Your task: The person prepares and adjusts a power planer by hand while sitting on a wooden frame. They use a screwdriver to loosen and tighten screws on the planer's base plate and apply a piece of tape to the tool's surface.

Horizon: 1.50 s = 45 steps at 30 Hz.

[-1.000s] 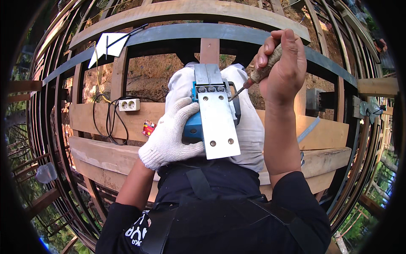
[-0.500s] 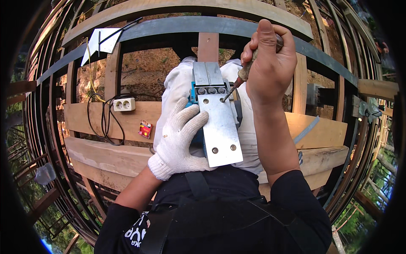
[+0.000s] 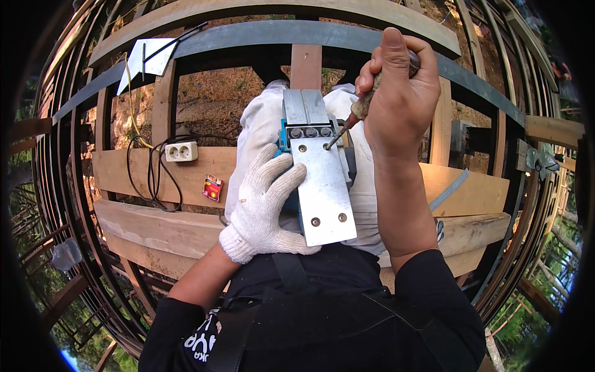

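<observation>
An electric planer (image 3: 328,198) with a blue body lies upside down on my lap, its metal sole facing up. Two screws show near each end of the sole's nearer plate. My left hand (image 3: 263,198), in a white knitted glove, grips the planer's left side, thumb at the near end and fingers curled over the edge. My bare right hand (image 3: 400,93) is closed round the handle of a screwdriver (image 3: 357,113). The screwdriver slants down to the left, its tip at the upper right screw, next to the row of bolts across the sole.
Wooden planks (image 3: 155,226) run left and right of my legs. On the left plank are a white double socket (image 3: 181,152), a black cable (image 3: 152,180) and a small red packet (image 3: 212,187). A metal beam (image 3: 260,36) crosses ahead, with a white angular sheet (image 3: 158,56) at its left.
My right hand has shifted slightly to the right with the screwdriver, whose tip remains at the same screw. My left hand and the planer look nearly unchanged.
</observation>
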Each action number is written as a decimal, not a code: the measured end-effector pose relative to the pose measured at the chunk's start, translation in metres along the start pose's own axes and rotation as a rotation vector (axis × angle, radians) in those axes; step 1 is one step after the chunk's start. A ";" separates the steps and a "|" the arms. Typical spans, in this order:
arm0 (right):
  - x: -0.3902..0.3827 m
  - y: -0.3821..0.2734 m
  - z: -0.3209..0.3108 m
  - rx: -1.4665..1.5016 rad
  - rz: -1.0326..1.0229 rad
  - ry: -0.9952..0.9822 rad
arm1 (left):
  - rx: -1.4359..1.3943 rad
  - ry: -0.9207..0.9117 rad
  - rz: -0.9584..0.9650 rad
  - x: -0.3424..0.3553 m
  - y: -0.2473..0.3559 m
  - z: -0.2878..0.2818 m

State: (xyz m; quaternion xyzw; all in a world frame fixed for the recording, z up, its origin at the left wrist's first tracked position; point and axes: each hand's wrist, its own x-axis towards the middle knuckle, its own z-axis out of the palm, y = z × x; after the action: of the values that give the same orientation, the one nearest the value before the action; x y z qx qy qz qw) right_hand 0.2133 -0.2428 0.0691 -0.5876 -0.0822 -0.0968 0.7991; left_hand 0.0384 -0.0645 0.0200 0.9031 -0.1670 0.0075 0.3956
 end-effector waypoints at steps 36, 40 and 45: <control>0.025 0.027 -0.024 0.564 0.224 -0.591 | -0.023 0.007 0.001 0.002 -0.001 0.005; 0.037 0.030 -0.033 0.734 0.292 -0.836 | -0.031 0.006 -0.001 0.002 -0.004 0.006; 0.019 -0.001 -0.023 0.032 0.252 -0.212 | -0.044 0.066 0.005 -0.001 -0.005 0.012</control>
State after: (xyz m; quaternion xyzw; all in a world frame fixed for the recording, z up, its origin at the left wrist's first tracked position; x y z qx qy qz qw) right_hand 0.2314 -0.2661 0.0678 -0.5872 -0.0933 0.0681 0.8012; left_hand 0.0376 -0.0693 0.0079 0.8931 -0.1564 0.0345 0.4205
